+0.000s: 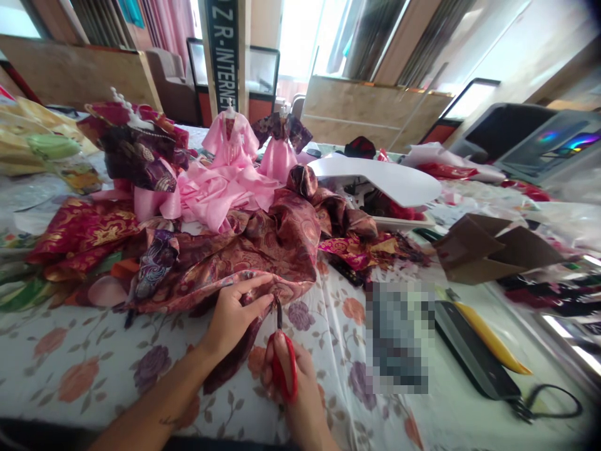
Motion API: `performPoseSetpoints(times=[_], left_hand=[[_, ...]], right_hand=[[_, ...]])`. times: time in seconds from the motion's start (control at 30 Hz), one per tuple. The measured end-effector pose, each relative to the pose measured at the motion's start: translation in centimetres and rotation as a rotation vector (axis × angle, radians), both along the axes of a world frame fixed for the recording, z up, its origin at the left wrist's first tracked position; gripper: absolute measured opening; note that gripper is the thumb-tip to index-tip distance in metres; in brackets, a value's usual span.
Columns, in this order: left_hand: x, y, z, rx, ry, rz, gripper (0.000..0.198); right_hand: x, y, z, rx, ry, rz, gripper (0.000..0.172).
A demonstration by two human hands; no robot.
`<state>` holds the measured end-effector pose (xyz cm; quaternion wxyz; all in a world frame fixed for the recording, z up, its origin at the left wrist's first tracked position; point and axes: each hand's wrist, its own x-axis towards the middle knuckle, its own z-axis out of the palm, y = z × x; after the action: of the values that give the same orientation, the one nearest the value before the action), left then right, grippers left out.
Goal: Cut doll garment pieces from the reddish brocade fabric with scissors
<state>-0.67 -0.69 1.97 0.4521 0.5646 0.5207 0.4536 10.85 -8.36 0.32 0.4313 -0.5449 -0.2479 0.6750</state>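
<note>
Beyond the left hand (236, 311), fabric (277, 241) is spread on the tablecloth (331, 341) before dresses (230, 143), with scissors (290, 363) held in the right hand (305, 379) and a box (486, 252) set farther right.

- Left of the left hand (235, 316), the flowered tablecloth (107, 351) lies open toward the near edge — a hand could pass.
- Ahead, bunched brocade (286, 232) and pink satin (225, 191) block the way.
- Right of the right hand (303, 376) — a pixelated object (399, 341), then a long black object (474, 351) and cardboard box (464, 250) as obstacles.
</note>
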Motion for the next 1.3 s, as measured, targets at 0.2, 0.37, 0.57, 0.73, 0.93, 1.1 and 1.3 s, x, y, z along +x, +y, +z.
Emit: performPoseSetpoints(times=[0.2,0.37,0.57,0.73,0.93,1.1,1.3], left_hand=[[0.0,0.1,0.2,-0.009,0.020,0.005,0.030],[0.0,-0.1,0.2,-0.013,0.035,-0.025,0.031],[-0.1,-0.1,0.3,-0.027,0.021,0.003,0.032],[-0.1,-0.1,0.3,-0.024,0.018,-0.019,0.032],[-0.1,-0.2,0.1,-0.026,0.026,-0.045,0.032],[-0.2,-0.2,0.2,-0.042,0.013,-0.042,0.032],[-0.2,-0.1,0.2,-0.061,-0.021,-0.046,0.033]], right_hand=[[0.1,-0.2,-0.2,-0.029,0.024,-0.016,0.056],[0.1,-0.1,0.2,0.016,0.040,-0.029,0.055],[0.4,0.0,-0.7,-0.068,0.049,0.026,0.060],[0.5,-0.2,-0.7,-0.046,0.072,0.038,0.058],[0.5,0.1,0.0,0.008,0.166,0.012,0.052],[0.5,0.9,-0.8,0.065,0.186,0.046,0.050],[0.4,1.2,-1.3,0.096,0.150,0.065,0.052]])
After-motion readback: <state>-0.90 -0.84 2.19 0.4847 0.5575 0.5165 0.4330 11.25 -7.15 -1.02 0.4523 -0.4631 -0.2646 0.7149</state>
